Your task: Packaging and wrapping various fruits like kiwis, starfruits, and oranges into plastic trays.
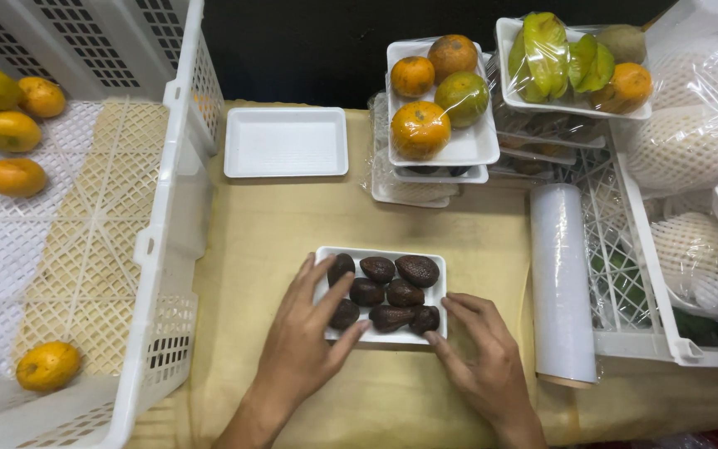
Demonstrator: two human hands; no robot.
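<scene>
Head view: tray (437, 293) between hands.

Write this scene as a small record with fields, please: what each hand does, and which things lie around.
left hand: left hand lies on the left side of the white foam tray, fingers touching the dark brown scaly fruits
right hand: right hand touches the tray's right front corner
behind: empty foam tray; wrapped tray of oranges
right: roll of cling film, standing on the tan cloth
left: white crate with loose oranges
</scene>
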